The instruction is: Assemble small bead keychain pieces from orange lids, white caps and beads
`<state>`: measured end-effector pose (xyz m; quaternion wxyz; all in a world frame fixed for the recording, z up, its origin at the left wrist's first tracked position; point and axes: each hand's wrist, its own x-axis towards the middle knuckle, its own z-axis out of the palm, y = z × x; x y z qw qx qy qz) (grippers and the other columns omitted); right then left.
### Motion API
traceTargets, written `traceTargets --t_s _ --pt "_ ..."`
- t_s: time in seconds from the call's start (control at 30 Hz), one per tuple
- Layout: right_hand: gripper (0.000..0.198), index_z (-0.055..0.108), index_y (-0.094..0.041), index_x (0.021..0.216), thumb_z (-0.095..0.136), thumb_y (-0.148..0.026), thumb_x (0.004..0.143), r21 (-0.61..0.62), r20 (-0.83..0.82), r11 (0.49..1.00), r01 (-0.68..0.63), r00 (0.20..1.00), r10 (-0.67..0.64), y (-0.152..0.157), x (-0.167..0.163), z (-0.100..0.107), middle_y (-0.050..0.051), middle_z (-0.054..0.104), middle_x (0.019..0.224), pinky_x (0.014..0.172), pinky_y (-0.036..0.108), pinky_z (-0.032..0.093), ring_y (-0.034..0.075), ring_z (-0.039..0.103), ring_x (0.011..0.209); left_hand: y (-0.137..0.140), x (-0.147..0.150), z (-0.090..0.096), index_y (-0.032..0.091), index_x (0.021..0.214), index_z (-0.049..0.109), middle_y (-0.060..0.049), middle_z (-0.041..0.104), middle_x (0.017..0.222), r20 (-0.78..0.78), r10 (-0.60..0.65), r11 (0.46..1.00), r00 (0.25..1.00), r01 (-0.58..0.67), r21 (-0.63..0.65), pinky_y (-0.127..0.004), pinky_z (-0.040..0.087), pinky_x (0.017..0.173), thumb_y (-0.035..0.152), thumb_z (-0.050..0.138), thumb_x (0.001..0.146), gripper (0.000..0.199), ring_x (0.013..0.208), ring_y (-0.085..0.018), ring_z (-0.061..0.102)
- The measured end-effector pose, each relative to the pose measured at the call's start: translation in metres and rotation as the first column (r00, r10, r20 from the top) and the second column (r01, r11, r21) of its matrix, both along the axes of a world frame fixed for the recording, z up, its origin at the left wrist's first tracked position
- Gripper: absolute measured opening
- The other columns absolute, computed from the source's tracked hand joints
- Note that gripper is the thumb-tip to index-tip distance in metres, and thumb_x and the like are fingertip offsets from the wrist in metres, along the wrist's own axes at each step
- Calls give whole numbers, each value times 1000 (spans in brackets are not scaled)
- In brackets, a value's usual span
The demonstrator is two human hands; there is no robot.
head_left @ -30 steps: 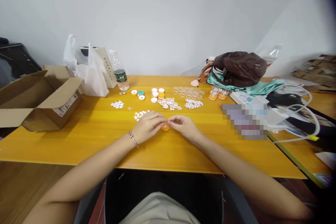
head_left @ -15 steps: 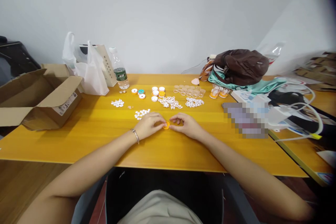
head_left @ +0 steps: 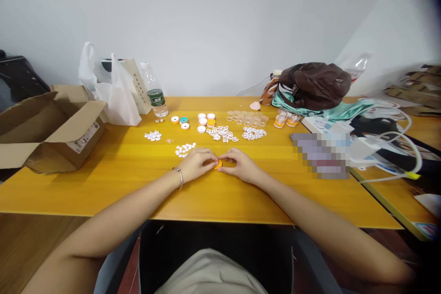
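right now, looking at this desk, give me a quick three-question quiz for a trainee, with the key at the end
1. True or false: the bracelet is worn on the person's right arm.
2. Multiple choice: what colour is the small round piece at the fingertips of the left hand and the right hand? a) teal b) orange c) black
3. Fill in the blank: the open cardboard box is on the person's ____ side.

Key:
1. False; it is on the left arm.
2. b
3. left
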<state>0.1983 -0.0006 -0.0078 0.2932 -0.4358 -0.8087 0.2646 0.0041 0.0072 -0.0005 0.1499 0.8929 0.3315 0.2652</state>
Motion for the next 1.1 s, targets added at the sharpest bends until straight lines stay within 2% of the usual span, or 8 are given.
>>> traceTargets --t_s 0.4,0.73,0.87,1.0,1.1 --pt "25 66 -20 87 67 -33 66 3 20 1000 6 1000 -6 -2 0 2 3 55 77 68 29 44 15 52 73 -2 -1 0 18 84 65 -4 59 85 38 -12 1000 999 13 -21 -26 44 74 23 52 79 15 78 -13 55" --pt "23 65 -21 86 67 -32 66 14 16 1000 6 1000 -6 -4 0 3 3 54 77 68 28 44 15 52 73 -1 0 -2 18 83 65 -5 58 86 82 -7 989 997 19 -146 -27 44 75 24 53 78 14 79 -13 55" --pt "26 65 -20 89 66 -33 66 9 23 1000 -3 1000 3 -4 1 1 3 54 78 69 29 44 16 53 74 -4 -2 2 18 89 65 -5 60 88 82 -3 980 997 20 -198 -26 45 74 29 53 79 19 79 -14 56" --pt "40 59 -20 97 70 -34 61 36 -63 999 -7 998 9 -5 2 -2 4 57 86 75 31 44 16 54 80 -10 -8 6 19 100 62 -6 61 93 55 -12 980 998 22 -195 -27 45 76 28 57 76 26 83 -15 56" --pt "38 56 -19 97 69 -30 63 31 -136 999 -16 990 20 -7 0 -5 4 59 92 80 32 44 16 56 86 -12 -9 4 19 102 61 -7 61 95 46 -20 976 999 29 -216 -25 45 72 26 55 77 27 81 -14 57"
